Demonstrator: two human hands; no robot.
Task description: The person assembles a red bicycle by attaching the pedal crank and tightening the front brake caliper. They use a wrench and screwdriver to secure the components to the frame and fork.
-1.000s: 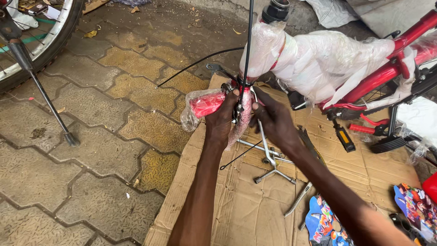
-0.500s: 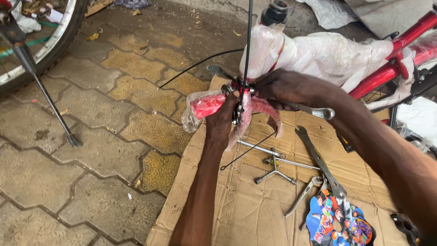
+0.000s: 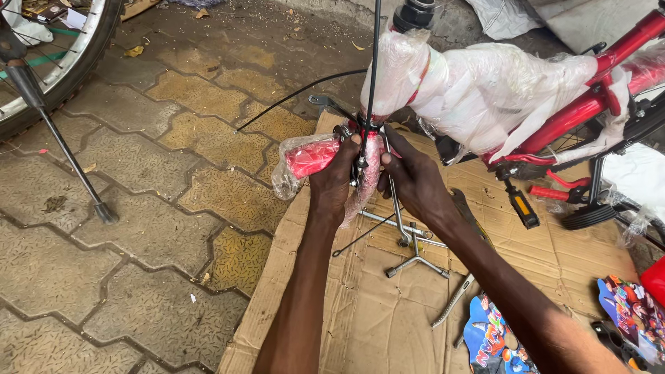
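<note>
My left hand (image 3: 337, 181) and right hand (image 3: 413, 180) are bare, with no gloves, rings or watch. Both my forearms are uncovered too, lean and long, and no sleeve shows anywhere along them.

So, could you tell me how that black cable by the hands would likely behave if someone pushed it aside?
The black cable is thin and curves loosely over the paving, so it would probably bend and spring back. It looks light. Near the left hand it seems fixed to the red wrapped part, so likely only its free length would swing.
</note>
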